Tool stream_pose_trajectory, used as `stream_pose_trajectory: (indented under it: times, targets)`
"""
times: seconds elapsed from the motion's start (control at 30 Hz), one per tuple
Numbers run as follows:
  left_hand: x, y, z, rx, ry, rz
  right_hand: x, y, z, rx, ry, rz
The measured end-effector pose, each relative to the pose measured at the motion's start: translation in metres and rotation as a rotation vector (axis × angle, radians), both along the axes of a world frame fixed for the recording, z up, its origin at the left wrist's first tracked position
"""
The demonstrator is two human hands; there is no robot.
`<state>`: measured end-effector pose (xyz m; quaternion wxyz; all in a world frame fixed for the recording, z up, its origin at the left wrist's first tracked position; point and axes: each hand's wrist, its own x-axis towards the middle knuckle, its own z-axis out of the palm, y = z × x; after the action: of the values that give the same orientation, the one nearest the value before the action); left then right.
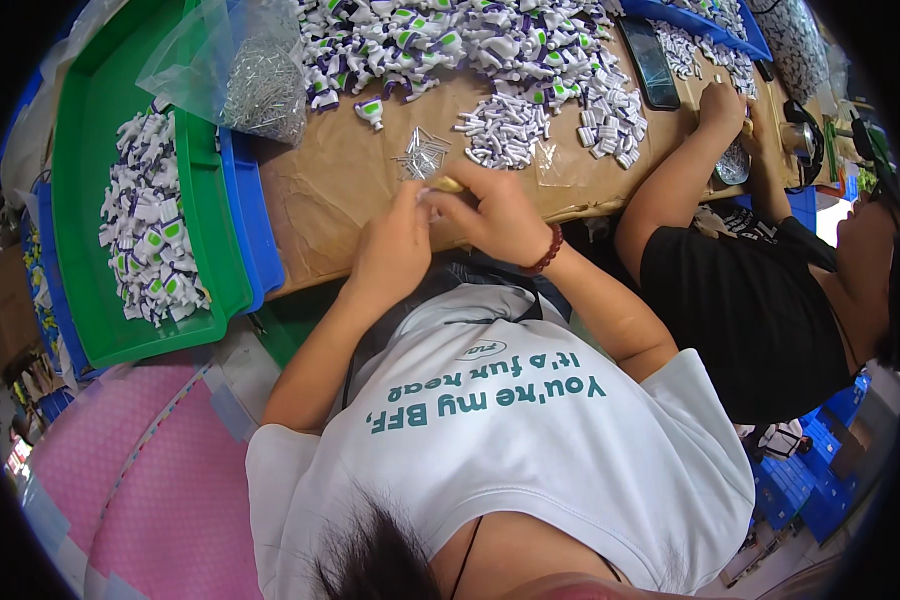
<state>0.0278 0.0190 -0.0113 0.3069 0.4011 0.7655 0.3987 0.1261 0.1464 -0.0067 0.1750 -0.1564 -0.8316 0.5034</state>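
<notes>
Brown paper (315, 195) spreads out before you, and your two hands meet over its near part. Your right hand (505, 218) has thumb and fingers pinched on a small brass-coloured object (450, 185); your left hand (395, 240) sits against it at the fingertips, though I cannot tell whether that grip is closed on anything. Just beyond lie loose metal pins (423, 153), with small white pieces (505, 132) to their right and a large heap of white, purple and green parts (450, 45) behind. You seem to be mid-way through close fingertip work on one small piece; the next move likely calls for steady, well-aligned fingertips and light, even pressure.
</notes>
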Motion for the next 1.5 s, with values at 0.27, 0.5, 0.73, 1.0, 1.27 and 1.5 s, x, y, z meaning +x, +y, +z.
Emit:
stream_pose_trajectory:
  times: [0.27,0.5,0.73,1.0,1.27,1.5]
  targets:
    - [-0.017,-0.002,0.007,0.115,-0.945,0.161,0.009,0.023,0.013,-0.33,-0.069,0.135]
    - [-0.013,-0.001,0.007,0.138,-1.059,0.141,0.009,0.012,0.012,-0.426,-0.014,0.274]
    - [-0.01,-0.003,0.008,0.107,-1.048,-0.002,0.009,0.016,0.014,-0.481,-0.099,0.351]
    - [-0.003,-0.012,0.006,0.129,-0.823,-0.039,0.009,0.008,-0.001,-0.454,0.039,0.387]
    - [-0.021,-0.012,0.027,0.033,-0.408,0.156,-0.009,0.001,0.001,-0.775,-0.019,0.296]
    - [-0.108,-0.083,0.11,0.041,1.179,0.705,-0.009,0.04,-0.007,-0.42,-0.106,-0.026]
